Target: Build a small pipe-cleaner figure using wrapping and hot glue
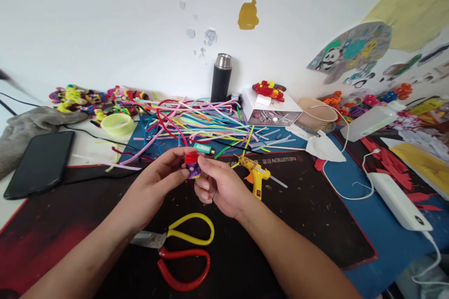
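Between both hands, over the black desk mat (298, 224), is a small fuzzy piece of red and purple pipe cleaner (192, 166). My left hand (159, 182) pinches its left side with thumb and fingers. From the right, my right hand (219, 182) grips it with the thumb on top and fingers curled beneath. Its underside is partly hidden by the fingers. Scissors (185, 254) with one yellow and one red handle lie below the hands, their blades partly behind my left forearm. A yellow hot glue gun (257, 175) rests just right of my right hand.
Behind the hands lies a heap of colourful pipe cleaners (203, 119). A black thermos (221, 78) and a white box (271, 107) stand by the wall. A phone (40, 163) lies at left; a white power strip (400, 201) with cables is at right.
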`<state>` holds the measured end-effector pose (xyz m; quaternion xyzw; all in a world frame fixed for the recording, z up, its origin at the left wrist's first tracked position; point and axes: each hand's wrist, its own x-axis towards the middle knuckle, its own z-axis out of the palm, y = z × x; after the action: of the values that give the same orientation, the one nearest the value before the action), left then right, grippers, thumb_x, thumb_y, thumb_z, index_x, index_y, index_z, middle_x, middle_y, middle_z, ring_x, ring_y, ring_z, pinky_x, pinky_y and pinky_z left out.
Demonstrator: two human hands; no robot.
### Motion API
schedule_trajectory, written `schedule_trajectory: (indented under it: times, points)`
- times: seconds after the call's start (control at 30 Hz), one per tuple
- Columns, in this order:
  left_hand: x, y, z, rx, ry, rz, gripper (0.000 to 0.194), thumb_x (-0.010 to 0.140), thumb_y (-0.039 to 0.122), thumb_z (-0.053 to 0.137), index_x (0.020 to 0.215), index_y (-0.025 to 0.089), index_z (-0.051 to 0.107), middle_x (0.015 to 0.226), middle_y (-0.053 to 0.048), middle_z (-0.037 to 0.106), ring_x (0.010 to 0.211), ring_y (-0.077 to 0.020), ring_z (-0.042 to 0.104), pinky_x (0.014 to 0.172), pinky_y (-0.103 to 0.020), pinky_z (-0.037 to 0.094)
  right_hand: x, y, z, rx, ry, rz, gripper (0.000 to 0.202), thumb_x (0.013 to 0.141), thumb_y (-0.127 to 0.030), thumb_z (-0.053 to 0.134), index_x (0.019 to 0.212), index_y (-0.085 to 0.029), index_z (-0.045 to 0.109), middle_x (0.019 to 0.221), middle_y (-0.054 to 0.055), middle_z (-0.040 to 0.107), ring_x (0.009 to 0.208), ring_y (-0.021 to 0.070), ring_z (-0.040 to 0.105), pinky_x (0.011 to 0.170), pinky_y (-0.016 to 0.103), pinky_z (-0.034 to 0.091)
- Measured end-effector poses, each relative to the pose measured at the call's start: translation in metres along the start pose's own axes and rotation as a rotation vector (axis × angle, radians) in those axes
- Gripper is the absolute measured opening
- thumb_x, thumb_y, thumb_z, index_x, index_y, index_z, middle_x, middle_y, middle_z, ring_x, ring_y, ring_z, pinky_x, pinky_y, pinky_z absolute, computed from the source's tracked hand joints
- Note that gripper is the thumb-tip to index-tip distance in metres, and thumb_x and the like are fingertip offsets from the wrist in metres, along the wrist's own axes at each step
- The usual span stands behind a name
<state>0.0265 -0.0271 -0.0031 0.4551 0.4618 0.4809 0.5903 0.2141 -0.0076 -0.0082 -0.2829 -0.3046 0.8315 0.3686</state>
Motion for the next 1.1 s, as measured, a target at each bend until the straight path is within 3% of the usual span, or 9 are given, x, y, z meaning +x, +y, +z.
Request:
schedule_trajectory:
  times: [0.63, 0.8, 1.1]
  points:
    - [-0.001, -0.001, -0.001, 0.058, -0.024, 0.065, 0.045, 0.093, 0.052, 0.093, 0.132, 0.031, 0.084, 0.139, -0.010, 0.083, 0.138, -0.0382, 0.073, 0.122, -0.050, 0.059, -0.002, -0.001, 0.001, 0.006, 0.001, 0.006, 0.059, 0.084, -0.070, 0.097, 0.088, -0.023, 0.061, 0.059, -0.010, 0.051, 0.047, 0.0095, 0.046, 0.046, 0.025, 0.029]
    - [-0.004, 0.007, 0.002, 0.106, -0.114, 0.095, 0.065, 0.090, 0.051, 0.097, 0.148, 0.032, 0.075, 0.148, -0.012, 0.080, 0.141, -0.0393, 0.073, 0.114, -0.049, 0.066, -0.003, -0.005, 0.002, 0.014, -0.013, -0.010, 0.063, 0.080, -0.073, 0.098, 0.084, -0.022, 0.061, 0.059, -0.010, 0.050, 0.047, 0.0086, 0.045, 0.046, 0.025, 0.026]
    - [-0.006, 0.005, 0.004, 0.217, -0.068, 0.146, 0.062, 0.093, 0.054, 0.093, 0.148, 0.033, 0.076, 0.147, -0.011, 0.080, 0.136, -0.0371, 0.075, 0.116, -0.048, 0.064, -0.003, -0.004, 0.001, 0.003, -0.013, -0.007, 0.062, 0.082, -0.071, 0.097, 0.080, -0.022, 0.059, 0.060, -0.010, 0.049, 0.048, 0.0089, 0.045, 0.047, 0.025, 0.027]
